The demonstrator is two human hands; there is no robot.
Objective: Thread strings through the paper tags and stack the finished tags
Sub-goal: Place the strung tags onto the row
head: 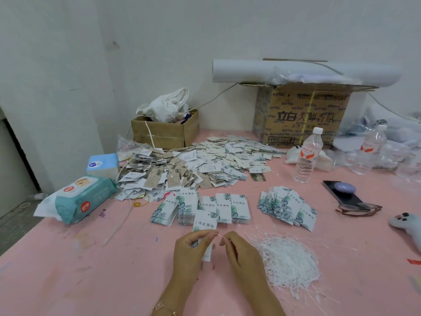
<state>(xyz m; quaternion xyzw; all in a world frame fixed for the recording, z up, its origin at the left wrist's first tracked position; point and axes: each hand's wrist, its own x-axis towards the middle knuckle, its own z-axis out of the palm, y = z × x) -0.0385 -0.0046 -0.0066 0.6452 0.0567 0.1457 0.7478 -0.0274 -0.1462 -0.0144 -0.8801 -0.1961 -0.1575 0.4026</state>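
A white, leaf-printed tag point(206, 246) is pinched in the left hand point(193, 253), with a thin string point(219, 235) stretched from its top to the right hand point(241, 254). Neat tag stacks point(224, 209) lie just beyond. A pile of loose white strings point(289, 261) is heaped to the right.

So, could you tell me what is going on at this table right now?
A person is busy threading. The left hand holds one tag above the pink table, and the right hand pinches a thin string at the tag's top edge; whether it is through the hole yet is too small to tell. A loose pile of white strings lies by the right hand. Neat stacks of leaf-print tags sit just ahead, with a large loose heap of tags behind them.
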